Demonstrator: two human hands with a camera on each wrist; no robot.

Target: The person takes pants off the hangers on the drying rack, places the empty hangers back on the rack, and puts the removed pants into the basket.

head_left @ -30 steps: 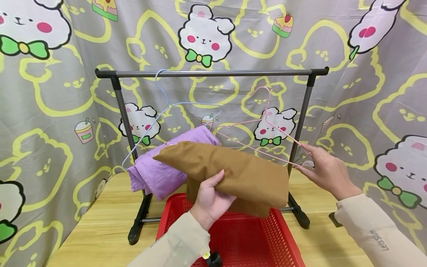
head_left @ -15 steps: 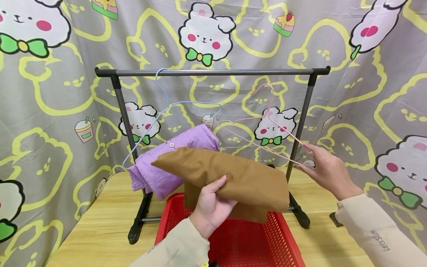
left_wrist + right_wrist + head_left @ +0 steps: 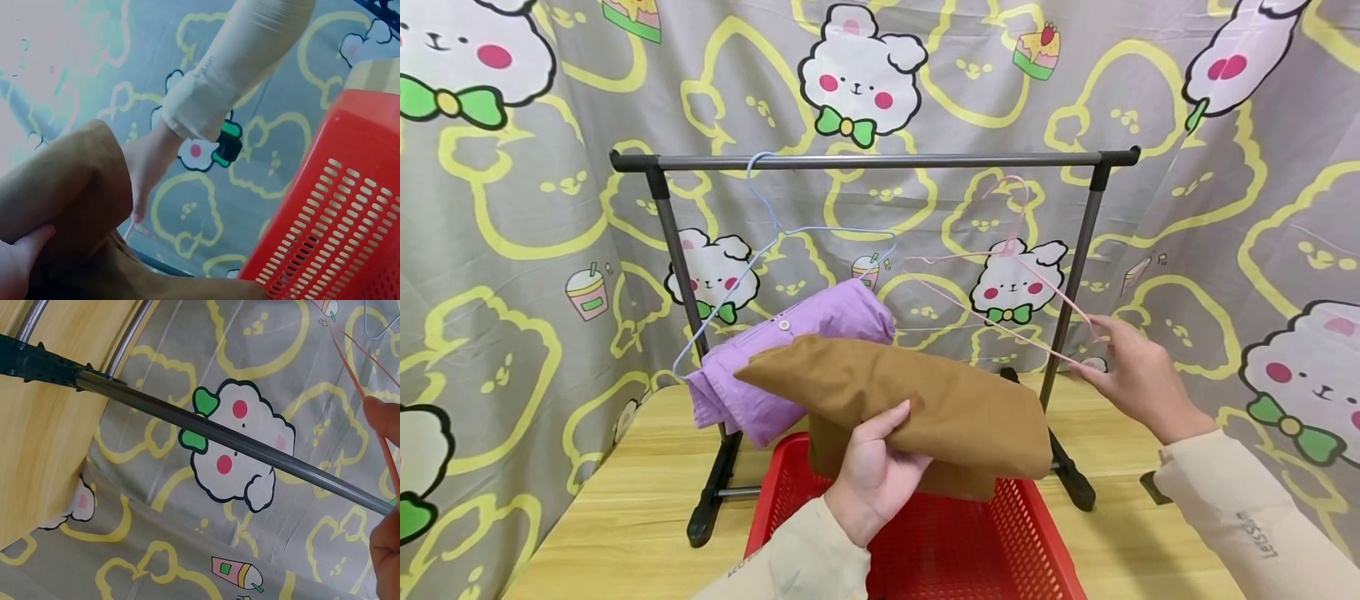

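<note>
My left hand (image 3: 876, 475) grips a folded brown garment (image 3: 955, 408), its thumb on top and the other fingers hidden beneath the cloth. Cloth also hangs below the fold, over the basket. On the right, my right hand (image 3: 1138, 375) pinches one corner of a pink wire hanger (image 3: 1051, 286). The hanger's hook points up, just below the rack bar and apart from it. Its far corner is near the brown garment but not in it. In the right wrist view the thumb and fingers (image 3: 384, 422) are partly cut off at the edge.
A dark metal rack (image 3: 880, 161) stands on the wooden table (image 3: 625, 492). From its bar hangs a blue hanger (image 3: 838, 228) bearing a folded purple garment (image 3: 850, 308) with a button. Below the brown garment stands a red perforated basket (image 3: 1045, 542). A patterned curtain (image 3: 1195, 250) surrounds the table.
The pink hanger has turned, its hook and far corner shifting up and right, away from the brown garment. The left hand and the brown garment have sunk slightly.
</note>
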